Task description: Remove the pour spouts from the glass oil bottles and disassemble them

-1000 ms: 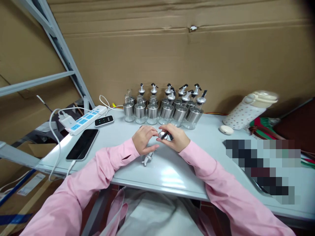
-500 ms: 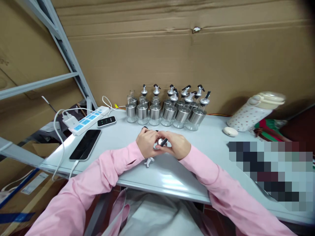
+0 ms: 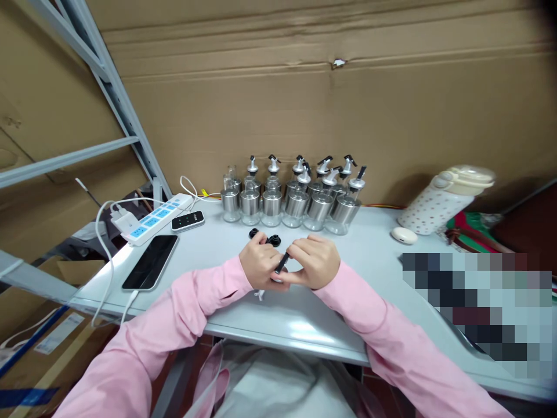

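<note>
Pink sleeves point(image 3: 180, 305) run in to both hands, which meet over the near middle of the surface point(image 3: 322, 307). The left hand point(image 3: 262, 262) and the right hand point(image 3: 316, 261) are curled around one spout point(image 3: 282, 263) between them; its black lever shows, while the fingers hide most of the rest. A second, silver spout point(image 3: 259, 295) lies just on the near side of the left hand, partly covered by it. Black stoppers point(image 3: 274, 240) lie just beyond that hand.

Farther off stand two rows of steel-and-glass bottles point(image 3: 296, 208): those on the right carry spouts with black levers, while the three front left ones have bare necks. To the left are a phone point(image 3: 152, 262), a small black device point(image 3: 188, 220) and a power strip point(image 3: 161, 219). To the far right, a dotted flask point(image 3: 437, 206) stands behind a small white case point(image 3: 404, 235). Cardboard point(image 3: 243, 110) rises behind everything.
</note>
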Tool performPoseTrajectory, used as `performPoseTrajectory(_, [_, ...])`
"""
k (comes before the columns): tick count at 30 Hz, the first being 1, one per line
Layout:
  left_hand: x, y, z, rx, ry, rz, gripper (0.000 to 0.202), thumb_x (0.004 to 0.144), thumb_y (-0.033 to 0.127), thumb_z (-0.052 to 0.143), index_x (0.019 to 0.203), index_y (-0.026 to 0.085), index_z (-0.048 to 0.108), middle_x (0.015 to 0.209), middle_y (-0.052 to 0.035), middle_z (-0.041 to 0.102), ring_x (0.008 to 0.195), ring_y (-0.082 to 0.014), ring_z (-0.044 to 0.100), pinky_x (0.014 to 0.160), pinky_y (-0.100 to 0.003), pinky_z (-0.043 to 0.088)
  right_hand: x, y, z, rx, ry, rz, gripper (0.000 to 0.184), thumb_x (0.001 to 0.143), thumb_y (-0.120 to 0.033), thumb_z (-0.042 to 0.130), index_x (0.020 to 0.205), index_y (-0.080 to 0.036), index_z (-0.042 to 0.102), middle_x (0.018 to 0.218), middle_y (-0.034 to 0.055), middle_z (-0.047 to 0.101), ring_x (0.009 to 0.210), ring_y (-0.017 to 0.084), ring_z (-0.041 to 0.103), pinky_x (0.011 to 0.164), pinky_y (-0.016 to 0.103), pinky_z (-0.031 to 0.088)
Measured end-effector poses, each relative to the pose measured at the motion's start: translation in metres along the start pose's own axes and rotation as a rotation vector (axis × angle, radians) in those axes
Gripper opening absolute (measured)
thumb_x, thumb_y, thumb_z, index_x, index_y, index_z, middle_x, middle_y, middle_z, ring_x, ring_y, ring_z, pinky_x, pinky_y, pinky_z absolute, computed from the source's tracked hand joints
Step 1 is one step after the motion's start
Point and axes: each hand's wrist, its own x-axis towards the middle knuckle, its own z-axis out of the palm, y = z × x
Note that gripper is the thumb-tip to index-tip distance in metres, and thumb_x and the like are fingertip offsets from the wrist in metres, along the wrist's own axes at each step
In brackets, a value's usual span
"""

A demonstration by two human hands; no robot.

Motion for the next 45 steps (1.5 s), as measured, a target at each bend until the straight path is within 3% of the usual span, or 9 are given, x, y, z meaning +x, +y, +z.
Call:
performPoseTrajectory(9, [0.004,0.014,-0.001,-0.074,0.002,0.072,0.042,0.078,0.045,0.041,0.046,0.018,0.04,0.036,0.0023,0.045,0.037,-0.0104,0.042,0.056,-0.033,0.032,0.0,0.001,-0.009,-0.07,0.007,-0.135,0.055,0.083,-0.06,0.034,0.047,-0.019,0.042,0.042,-0.0013,0.039,0.042,0.011,0.032,0.049,0.029,0.022])
performPoseTrajectory(14, [0.0,0.016,0.0,-0.1,-0.057,0.061,0.05,0.082,0.047,0.035,0.043,0.017,0.043,0.034,0.0018,0.045,0.034,-0.0092,0.039,0.055,-0.033,0.029,-0.004,0.003,-0.005,-0.101,-0.018,-0.174,0.057,0.087,-0.056,0.026,0.048,-0.018,0.044,0.043,-0.0006,0.041,0.043,0.011,0.032,0.05,0.029,0.02])
performPoseTrajectory(20, [0.0,0.018,0.003,-0.111,-0.039,0.048,0.055,0.084,0.045,0.029,0.039,0.016,0.042,0.033,0.0009,0.045,0.034,-0.008,0.035,0.054,-0.032,0.026,-0.01,0.005,0.0,-0.089,-0.024,-0.19,0.057,0.089,-0.052,0.023,0.049,-0.017,0.045,0.044,0.0,0.043,0.044,0.012,0.031,0.052,0.029,0.018])
performPoseTrajectory(35, [0.007,0.016,-0.001,-0.031,0.014,0.038,0.053,0.083,0.041,0.029,0.038,0.016,0.043,0.034,0.0,0.045,0.035,-0.0086,0.037,0.054,-0.03,0.031,-0.007,0.0,0.001,-0.029,-0.04,-0.061,0.061,0.087,-0.058,0.016,0.051,-0.017,0.044,0.046,0.0002,0.044,0.044,0.012,0.032,0.051,0.027,0.022])
performPoseTrajectory(45, [0.016,0.016,-0.003,0.003,-0.003,0.02,0.051,0.082,0.047,0.033,0.042,0.017,0.043,0.037,0.0007,0.047,0.036,-0.0096,0.042,0.057,-0.032,0.033,-0.005,0.007,-0.01,-0.023,-0.045,-0.086,0.059,0.089,-0.054,0.021,0.049,-0.018,0.043,0.043,-0.0001,0.041,0.043,0.012,0.029,0.049,0.026,0.021])
